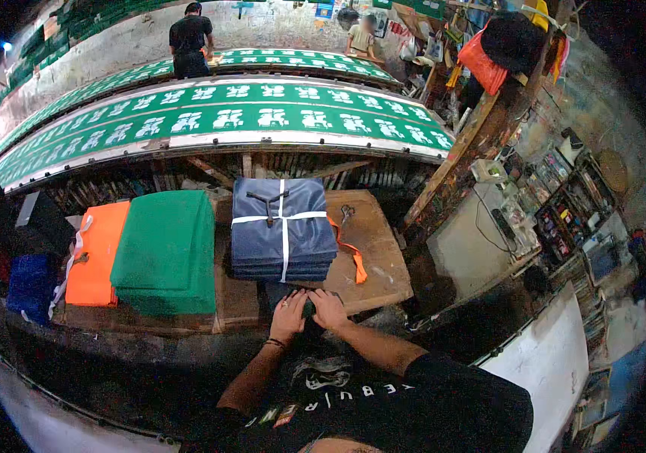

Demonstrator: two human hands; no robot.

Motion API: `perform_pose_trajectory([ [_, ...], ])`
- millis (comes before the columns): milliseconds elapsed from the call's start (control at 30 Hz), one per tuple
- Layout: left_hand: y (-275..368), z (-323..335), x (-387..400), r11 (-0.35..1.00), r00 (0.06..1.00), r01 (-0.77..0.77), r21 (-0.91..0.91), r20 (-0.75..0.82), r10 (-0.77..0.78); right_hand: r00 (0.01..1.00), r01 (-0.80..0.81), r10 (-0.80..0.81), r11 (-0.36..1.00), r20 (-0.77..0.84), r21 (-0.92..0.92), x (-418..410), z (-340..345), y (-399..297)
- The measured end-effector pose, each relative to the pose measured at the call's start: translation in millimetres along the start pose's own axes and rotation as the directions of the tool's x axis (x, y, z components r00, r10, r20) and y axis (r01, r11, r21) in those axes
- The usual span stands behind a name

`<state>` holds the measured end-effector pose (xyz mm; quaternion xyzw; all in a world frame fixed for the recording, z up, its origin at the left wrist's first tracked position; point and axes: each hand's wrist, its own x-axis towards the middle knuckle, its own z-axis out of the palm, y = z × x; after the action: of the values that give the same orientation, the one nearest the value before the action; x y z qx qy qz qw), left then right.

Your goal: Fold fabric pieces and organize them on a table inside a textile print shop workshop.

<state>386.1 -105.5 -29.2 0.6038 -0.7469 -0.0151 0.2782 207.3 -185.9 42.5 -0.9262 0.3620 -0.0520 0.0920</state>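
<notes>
My left hand (288,315), with a ring and a dark wristband, and my right hand (328,310) are close together at the table's front edge. Their fingers lie on a dark sheet-like piece (269,297); whether they grip it I cannot tell. Just beyond stands a stack of navy folded sheets (255,240), bound crosswise with white strapping (284,249). A dark Y-shaped object (269,205) lies on top of it. To its right on the wooden tabletop (385,266) are an orange strip (360,266) and scissors (347,212).
Left of the navy stack are green sheets (164,243), orange sheets (96,255) with a white strap, and a blue bundle (31,286). Long printing tables (187,139) carry green printed sheets. A slanted wooden post (453,158) stands at right. Two people (190,42) are at the back.
</notes>
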Motion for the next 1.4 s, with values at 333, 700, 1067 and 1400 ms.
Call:
perform_pose_trajectory([
  [333, 1, 3, 3, 0.999, 0.997, 0.041, 0.033, 0.056, -0.043, 1.000, -0.013, 0.013, 1.000, -0.011, 0.012, -1, -4, -2],
  [700, 12, -13, 4, 0.998, 0.998, 0.063, -0.025, 0.023, -0.063, 0.998, 0.012, -0.007, 0.997, -0.055, 0.079, -1, 1, 3],
  [1067, 12, -63, 62, 0.967, 0.963, 0.244, 0.069, 0.097, -0.250, 0.994, -0.066, 0.058, 0.993, 0.092, 0.094, 51, -55, -2],
  [1400, -21, -120, 108, 0.882, 0.853, 0.468, 0.053, 0.233, -0.467, 0.989, -0.130, 0.120, 0.983, 0.082, 0.128, 100, -110, -32],
])
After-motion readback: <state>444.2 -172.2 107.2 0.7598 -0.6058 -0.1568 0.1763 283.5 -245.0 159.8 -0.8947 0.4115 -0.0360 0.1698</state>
